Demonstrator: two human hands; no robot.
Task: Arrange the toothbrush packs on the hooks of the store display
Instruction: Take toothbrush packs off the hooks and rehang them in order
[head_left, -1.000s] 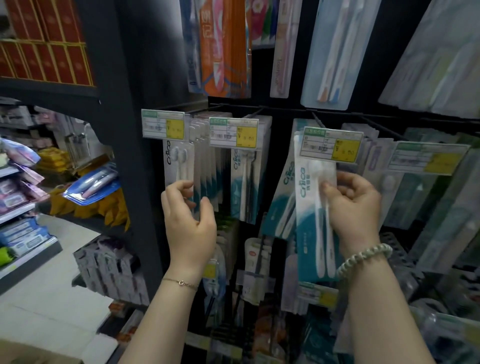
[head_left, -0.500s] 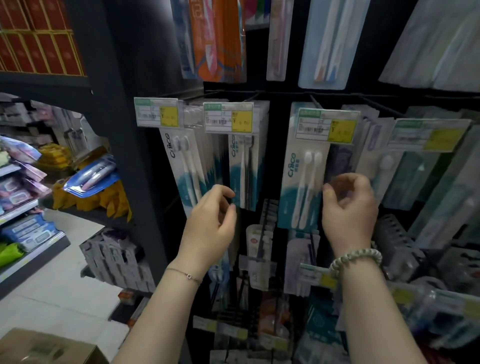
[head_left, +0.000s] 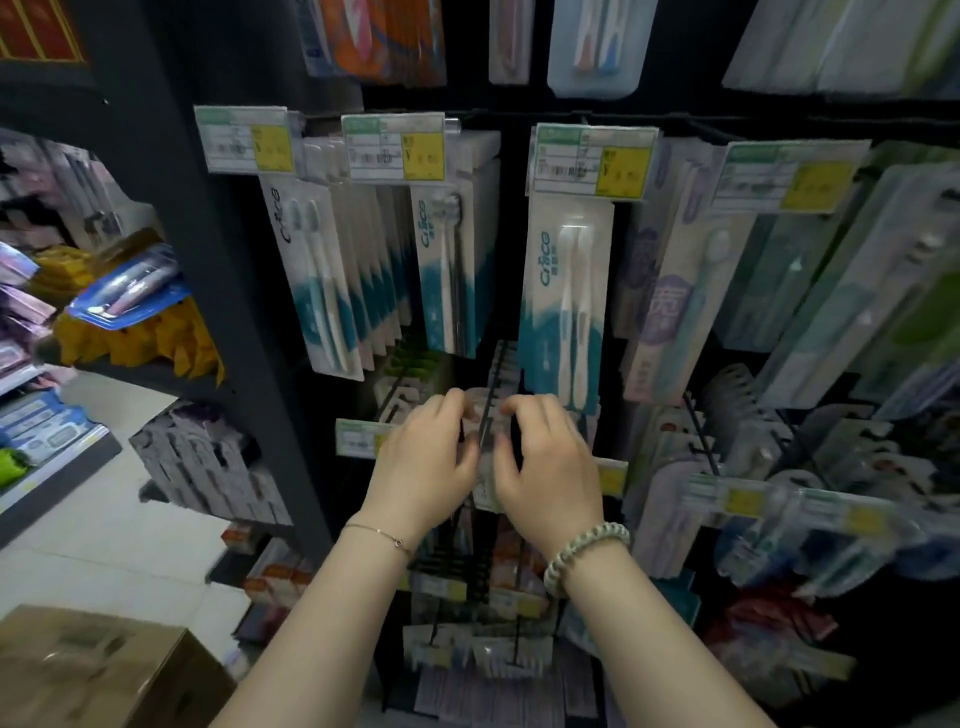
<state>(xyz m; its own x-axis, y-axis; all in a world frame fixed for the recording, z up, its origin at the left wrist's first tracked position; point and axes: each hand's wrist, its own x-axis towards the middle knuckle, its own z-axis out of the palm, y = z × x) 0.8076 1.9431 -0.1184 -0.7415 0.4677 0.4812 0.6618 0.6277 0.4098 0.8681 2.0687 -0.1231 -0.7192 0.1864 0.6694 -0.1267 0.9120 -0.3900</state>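
Observation:
White-and-teal toothbrush packs hang on the upper hooks: a row at the left (head_left: 317, 280), a second row (head_left: 447, 270) and a single front pack (head_left: 563, 301) under a price tag (head_left: 592, 161). Below them, my left hand (head_left: 426, 457) and my right hand (head_left: 545, 462) are close together at a black hook (head_left: 491, 395) of the lower row. Their fingers curl from both sides round the top of a pale toothbrush pack (head_left: 480, 457) hanging there. Most of that pack is hidden between my hands and blurred.
A dark shelf post (head_left: 228, 291) stands at the left, with side shelves of goods beyond it. More packs (head_left: 675, 322) hang at the right, and lower hooks with price tags (head_left: 748, 499) stick out. A cardboard box (head_left: 88, 670) sits on the floor at the bottom left.
Both hands have left the upper packs, dropped to the lower row of hooks and come together on a pale pack. The upper right pack now hangs free.

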